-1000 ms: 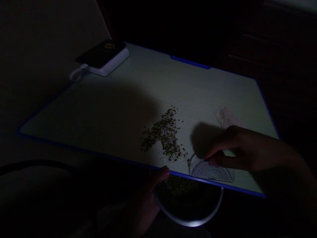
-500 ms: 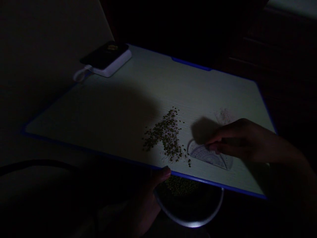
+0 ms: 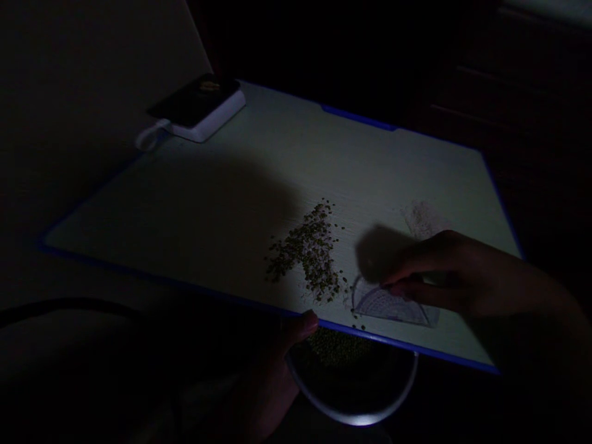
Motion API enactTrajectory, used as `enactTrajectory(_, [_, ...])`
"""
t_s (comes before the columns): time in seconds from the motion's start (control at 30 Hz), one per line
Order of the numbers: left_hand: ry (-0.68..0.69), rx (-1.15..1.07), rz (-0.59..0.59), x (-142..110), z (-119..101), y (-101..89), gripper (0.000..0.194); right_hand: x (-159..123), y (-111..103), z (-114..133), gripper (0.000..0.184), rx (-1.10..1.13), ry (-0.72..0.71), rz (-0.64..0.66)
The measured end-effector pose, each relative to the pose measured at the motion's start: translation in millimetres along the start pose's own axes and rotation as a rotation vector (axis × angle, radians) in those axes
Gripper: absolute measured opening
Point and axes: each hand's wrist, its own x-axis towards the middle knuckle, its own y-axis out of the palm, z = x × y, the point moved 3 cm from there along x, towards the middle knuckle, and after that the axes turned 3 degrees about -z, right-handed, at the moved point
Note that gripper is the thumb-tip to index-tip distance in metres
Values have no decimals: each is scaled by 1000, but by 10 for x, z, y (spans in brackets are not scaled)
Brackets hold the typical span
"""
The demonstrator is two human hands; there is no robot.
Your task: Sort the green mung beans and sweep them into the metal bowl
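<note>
The thumb of my left hand lies over the blue near edge of the white board; its other fingers are hidden below. Against that hand, beneath the edge, is a metal-rimmed bowl holding small green beans. My right hand pinches a clear protractor, its straight side towards the near edge. Left of the protractor lies a scattered patch of mung-like beans, with a few loose ones near the edge. Pale crumbs lie beyond my right hand.
A white box-shaped device with a dark top and a strap loop stands at the board's far left corner. A dark cable or strap curves at the left. The surroundings are very dark.
My right hand has moved slightly nearer and turned the protractor a little. A few beans beside it have shifted towards the near edge. My left hand and the bowl stay put.
</note>
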Motion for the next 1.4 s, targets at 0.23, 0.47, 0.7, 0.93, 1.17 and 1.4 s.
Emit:
enactTrajectory(0.23, [44, -5, 15, -10, -28, 15, 55, -7, -47, -75, 22, -48, 29, -60])
enactTrajectory(0.47, [33, 13, -9, -14, -38, 39, 68, 12, 6, 25, 20, 10, -27, -18])
enactTrajectory(0.7, [40, -7, 0, 0, -13, 23, 64, 17, 12, -15, 20, -17, -34, -21])
enactTrajectory(0.93, [35, 13, 31, 25, 6, -35, 61, -55, -66, -18, 20, -11, 17, -35])
enactTrajectory(1.17, [46, 9, 2, -18, -23, 26, 67, -31, -30, -22, 21, -13, 11, 16])
enactTrajectory(1.4, [53, 3, 28, -2, -11, -13, 58, -19, -27, -30, 21, -11, 2, -36])
